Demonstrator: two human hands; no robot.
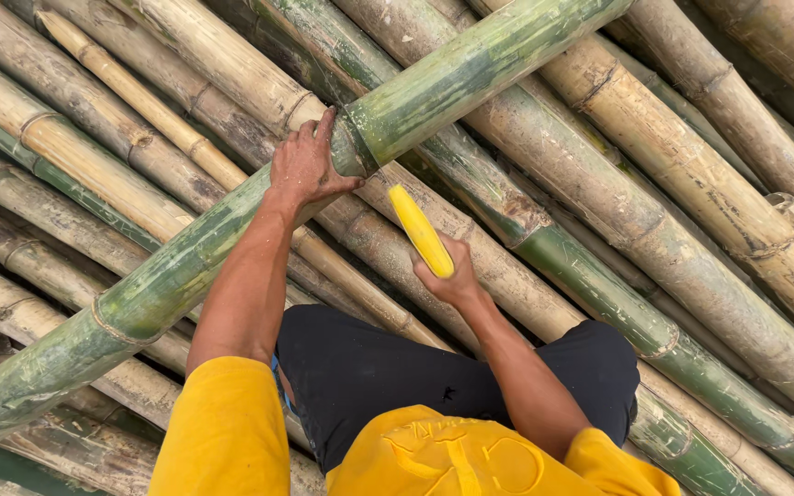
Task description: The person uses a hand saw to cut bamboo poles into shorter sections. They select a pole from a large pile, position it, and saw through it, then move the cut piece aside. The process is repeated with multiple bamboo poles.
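Head camera, looking straight down: a bed of bamboo poles [682, 174] fills the whole frame, most lying on one diagonal, weathered tan with some green lengths among them. Across the bed, on the opposite diagonal from lower left to upper right, lies one thick green bamboo pole [167, 276], resting on top of the others and passing over the person's lap.

The person sits or crouches on the stack; yellow sleeves [232, 432] and dark shorts [369, 377] are visible at the bottom edge.

Left hand [308, 168]: palm down, fingers spread and pressed on the green pole right at a ringed node, where the surface shows a dark break or notch. It steadies the pole rather than wrapping it.

Right hand [452, 280]: closed in a full fist around a yellow handle [421, 230], raised just short of the node and angled toward it. Whatever the handle carries cannot be made out.

Judgement: the step in hand appears to be working the green pole at that node, one hand bracing, the other poised. The following move would call for firm bracing and a stroke kept well apart from the left fingers.
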